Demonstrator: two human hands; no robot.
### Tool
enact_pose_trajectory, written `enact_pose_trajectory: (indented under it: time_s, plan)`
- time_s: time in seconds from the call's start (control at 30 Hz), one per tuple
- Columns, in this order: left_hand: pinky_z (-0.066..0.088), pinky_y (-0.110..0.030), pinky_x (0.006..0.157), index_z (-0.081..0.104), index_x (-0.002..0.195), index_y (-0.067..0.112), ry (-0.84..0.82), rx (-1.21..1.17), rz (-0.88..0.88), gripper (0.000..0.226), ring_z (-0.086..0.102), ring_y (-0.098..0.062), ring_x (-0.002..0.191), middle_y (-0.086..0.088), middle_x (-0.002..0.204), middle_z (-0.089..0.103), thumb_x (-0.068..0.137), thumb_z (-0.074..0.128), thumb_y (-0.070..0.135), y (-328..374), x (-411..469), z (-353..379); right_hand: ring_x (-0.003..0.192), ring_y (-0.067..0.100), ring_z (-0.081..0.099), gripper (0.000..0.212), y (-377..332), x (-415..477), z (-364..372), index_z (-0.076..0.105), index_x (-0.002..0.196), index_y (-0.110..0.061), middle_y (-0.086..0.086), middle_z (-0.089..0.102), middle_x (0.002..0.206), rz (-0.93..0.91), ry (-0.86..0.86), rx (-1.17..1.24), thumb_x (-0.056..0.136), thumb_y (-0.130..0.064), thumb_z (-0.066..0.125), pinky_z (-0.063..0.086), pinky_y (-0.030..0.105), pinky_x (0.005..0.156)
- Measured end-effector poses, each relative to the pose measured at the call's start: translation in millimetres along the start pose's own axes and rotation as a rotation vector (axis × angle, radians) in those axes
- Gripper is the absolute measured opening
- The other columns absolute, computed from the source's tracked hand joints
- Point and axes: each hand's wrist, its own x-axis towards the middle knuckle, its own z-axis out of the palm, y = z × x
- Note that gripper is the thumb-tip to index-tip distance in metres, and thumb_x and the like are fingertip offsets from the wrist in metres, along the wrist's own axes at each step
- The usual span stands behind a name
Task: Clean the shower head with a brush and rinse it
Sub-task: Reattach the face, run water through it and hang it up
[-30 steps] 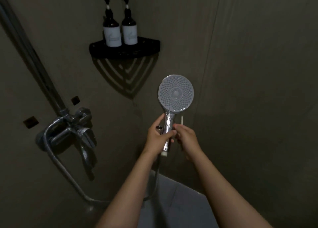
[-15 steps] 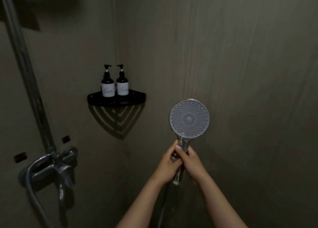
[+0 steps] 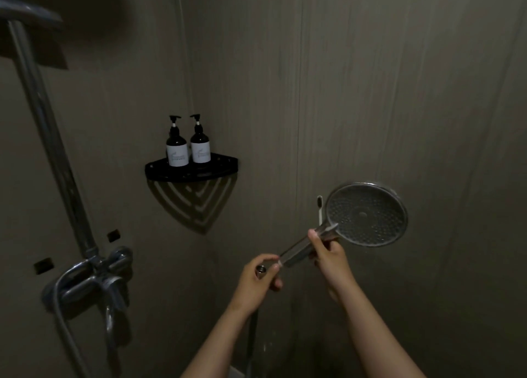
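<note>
The round chrome shower head (image 3: 366, 215) leans up to the right, its nozzle face turned toward me. My right hand (image 3: 330, 253) grips its handle just below the head. In the same hand a thin white brush (image 3: 320, 211) sticks up left of the head, apart from the nozzle face. My left hand (image 3: 258, 280) pinches the metal hose connector (image 3: 261, 269) at the handle's lower end. I cannot tell whether connector and handle are joined. The hose (image 3: 252, 335) hangs down below that hand.
A chrome mixer tap (image 3: 94, 275) and riser pipe (image 3: 48, 121) stand on the left wall. A black corner shelf (image 3: 216, 171) carries two dark pump bottles (image 3: 176, 149). Grey walls close in on the left, ahead and on the right.
The shower head has swung from upright to a slant up and right. My hands have parted: the left went down to the hose connector. The brush tip now shows beside the head.
</note>
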Motion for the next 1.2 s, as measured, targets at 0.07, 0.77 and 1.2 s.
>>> enact_pose_trajectory:
  time_s: [0.07, 0.77, 1.2]
  plan:
    - [0.051, -0.021, 0.057, 0.063, 0.107, 0.011, 0.024, 0.08, -0.043, 0.017, 0.06, -0.008, 0.054, -0.001, 0.07, 0.062, 0.092, 0.057, 0.018, -10, 0, -5, 0.093, 0.015, 0.058, 0.034, -4, 0, 3, 0.062, 0.114, -0.011, 0.006, 0.065, 0.109, 0.009, -0.002, 0.0, 0.09, -0.035, 0.058, 0.043, 0.019, 0.07]
    - [0.048, -0.019, 0.07, 0.052, 0.105, 0.013, -0.217, 0.181, -0.026, 0.011, 0.055, -0.01, 0.078, 0.0, 0.091, 0.055, 0.096, 0.048, 0.018, -26, 5, -48, 0.045, 0.006, 0.044, 0.029, -9, 8, 49, 0.055, 0.062, -0.017, -0.008, 0.05, 0.049, -0.009, 0.03, -0.142, 0.086, -0.027, 0.066, 0.038, 0.021, 0.05]
    - [0.039, -0.011, 0.056, 0.053, 0.098, 0.014, -0.248, 0.177, 0.052, 0.013, 0.045, -0.001, 0.064, 0.009, 0.072, 0.048, 0.089, 0.06, 0.007, -36, 9, -55, 0.044, 0.005, 0.043, 0.028, 2, -6, 57, 0.053, 0.061, -0.018, -0.011, 0.049, 0.045, 0.01, 0.011, -0.043, 0.085, -0.022, 0.068, 0.037, 0.022, 0.052]
